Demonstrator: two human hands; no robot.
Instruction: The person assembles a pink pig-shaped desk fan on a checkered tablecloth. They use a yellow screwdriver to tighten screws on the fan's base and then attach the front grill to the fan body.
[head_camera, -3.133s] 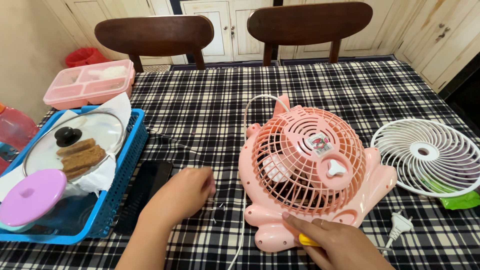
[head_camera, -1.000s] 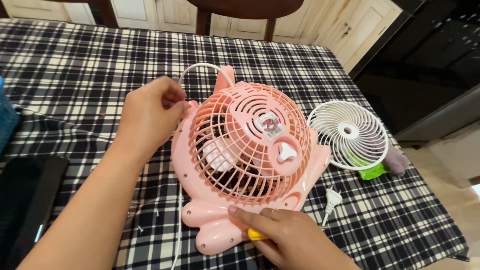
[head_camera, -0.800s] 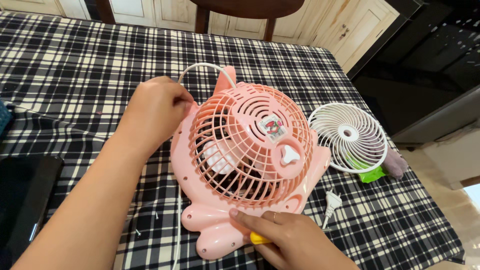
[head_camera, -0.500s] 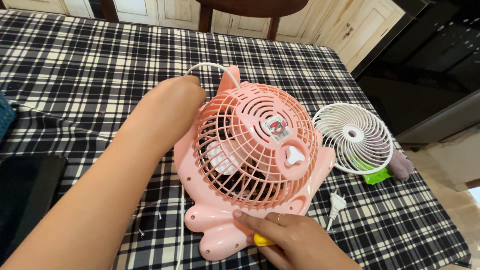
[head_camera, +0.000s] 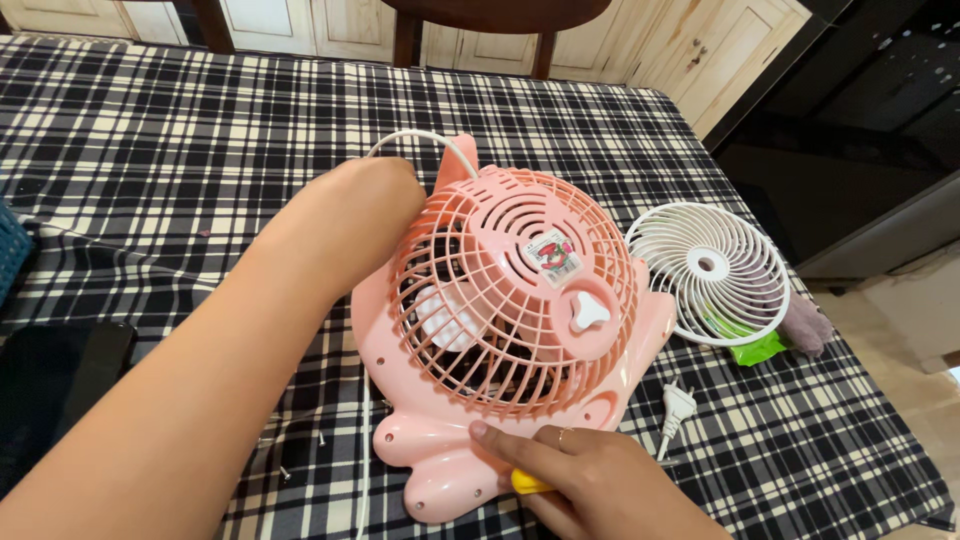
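Note:
A pink table fan (head_camera: 520, 320) with a round grille lies face down on the black-and-white checked tablecloth (head_camera: 180, 130), its back toward me. My left hand (head_camera: 350, 205) reaches behind the fan's upper left side and grips it; its fingers are hidden by the housing. My right hand (head_camera: 590, 480) rests on the fan's lower edge, index finger stretched along the pink base, with a yellow-handled tool (head_camera: 530, 483) held under the palm. The fan's white cord (head_camera: 415, 140) loops out behind the top, and its white plug (head_camera: 678, 405) lies to the right.
A white fan grille (head_camera: 708, 272) lies to the right, over a green object (head_camera: 755, 348). Small screws (head_camera: 300, 455) are scattered left of the fan base. A black flat object (head_camera: 55, 385) sits at the left edge. A wooden chair (head_camera: 480, 25) stands beyond the table's far side.
My left hand has slid from the fan's left rim to behind its upper left side. The view shifted slightly. My right hand stays at the lower edge.

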